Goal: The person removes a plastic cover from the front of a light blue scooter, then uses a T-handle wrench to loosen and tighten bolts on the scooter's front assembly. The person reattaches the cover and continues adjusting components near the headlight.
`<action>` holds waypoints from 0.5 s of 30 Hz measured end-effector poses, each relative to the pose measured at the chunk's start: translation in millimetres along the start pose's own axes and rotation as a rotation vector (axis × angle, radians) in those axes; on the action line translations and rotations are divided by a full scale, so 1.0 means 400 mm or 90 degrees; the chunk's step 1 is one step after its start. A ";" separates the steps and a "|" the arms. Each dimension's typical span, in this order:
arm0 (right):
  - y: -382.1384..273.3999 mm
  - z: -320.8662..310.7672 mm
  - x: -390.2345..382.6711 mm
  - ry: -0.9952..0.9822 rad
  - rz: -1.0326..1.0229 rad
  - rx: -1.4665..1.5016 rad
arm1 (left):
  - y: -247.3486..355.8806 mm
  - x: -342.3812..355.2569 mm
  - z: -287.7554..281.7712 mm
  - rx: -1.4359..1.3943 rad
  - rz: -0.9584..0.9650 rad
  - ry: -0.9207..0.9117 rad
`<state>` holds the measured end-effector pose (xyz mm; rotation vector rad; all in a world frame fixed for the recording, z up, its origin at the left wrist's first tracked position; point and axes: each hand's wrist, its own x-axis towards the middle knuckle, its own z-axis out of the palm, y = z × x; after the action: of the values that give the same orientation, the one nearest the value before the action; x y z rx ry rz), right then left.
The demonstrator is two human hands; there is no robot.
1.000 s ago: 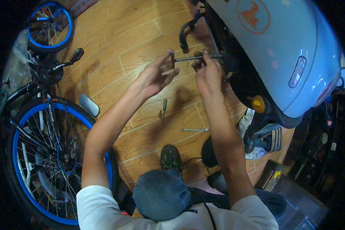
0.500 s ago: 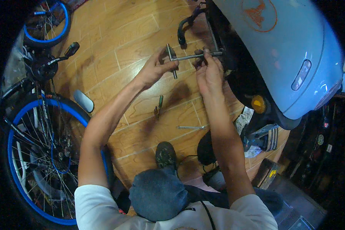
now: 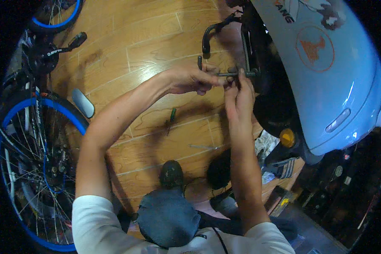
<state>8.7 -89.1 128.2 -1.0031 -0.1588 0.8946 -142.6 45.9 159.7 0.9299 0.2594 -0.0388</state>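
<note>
A metal T-handle wrench reaches sideways toward the dark underside of a light blue scooter. My left hand is closed about its handle end, with one bar end standing up past the fingers. Fingers and shaft overlap there, so the exact grip is partly hidden. My right hand pinches the shaft close to the scooter, and the two hands' fingertips almost meet. The far tip of the wrench goes in beside a dark metal bar, where the fitting is too dark to make out.
Left stands a bicycle with a blue-rimmed wheel; a grey oval piece lies beside it. On the tiled floor lie a green-handled tool and a spanner. A curved black bar juts out ahead, and a crumpled cloth lies at right.
My left hand has moved right along the wrench toward my right hand, and the crossbar has turned. The whole view has shifted slightly.
</note>
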 end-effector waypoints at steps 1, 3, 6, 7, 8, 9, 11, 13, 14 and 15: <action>-0.009 -0.002 -0.016 0.015 0.005 -0.012 | 0.002 0.006 0.002 0.109 0.001 0.041; -0.031 -0.019 -0.062 0.086 0.049 0.002 | -0.001 0.021 0.001 0.190 0.012 0.119; -0.063 -0.068 -0.109 0.225 0.095 0.039 | -0.026 0.038 -0.018 0.346 0.151 0.180; -0.067 -0.083 -0.117 0.264 0.054 -0.034 | -0.032 0.047 -0.032 0.427 0.241 0.164; -0.062 -0.094 -0.121 0.275 -0.090 -0.259 | -0.039 0.054 -0.046 0.507 0.286 0.157; -0.061 -0.104 -0.125 0.278 -0.233 -0.487 | -0.048 0.055 -0.058 0.516 0.321 0.121; -0.066 -0.115 -0.116 0.299 -0.354 -0.612 | -0.058 0.056 -0.080 0.531 0.331 0.072; -0.075 -0.113 -0.100 0.297 -0.375 -0.660 | -0.057 0.055 -0.091 0.582 0.301 0.051; -0.080 -0.107 -0.091 0.301 -0.361 -0.651 | -0.052 0.054 -0.094 0.606 0.298 0.037; -0.086 -0.101 -0.081 0.305 -0.347 -0.641 | -0.044 0.055 -0.096 0.654 0.356 0.016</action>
<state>27.8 -146.7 141.3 -1.9506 -0.4734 -0.0034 -131.7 67.7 118.6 1.9978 -0.0302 0.3909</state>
